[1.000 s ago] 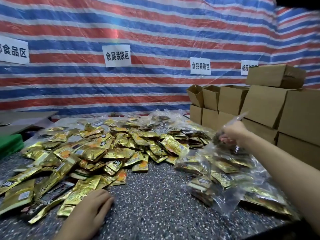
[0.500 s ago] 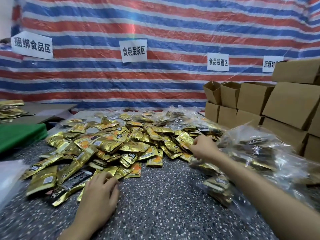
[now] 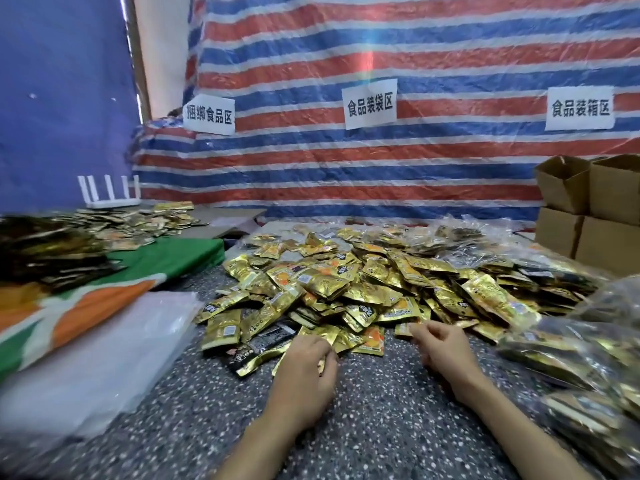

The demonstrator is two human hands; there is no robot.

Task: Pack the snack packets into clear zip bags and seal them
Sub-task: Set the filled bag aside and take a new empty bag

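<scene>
Snack packets point(image 3: 363, 289) between empty zip bags point(image 3: 104, 348) left, filled bags point(image 3: 588, 358) right

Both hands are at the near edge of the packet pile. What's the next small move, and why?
Probably reach the left hand to the stack of empty clear bags on its left and take one. Neither it nor the right hand holds a bag, the loose packets lie right in front, and filled bags sit at the right.
</scene>
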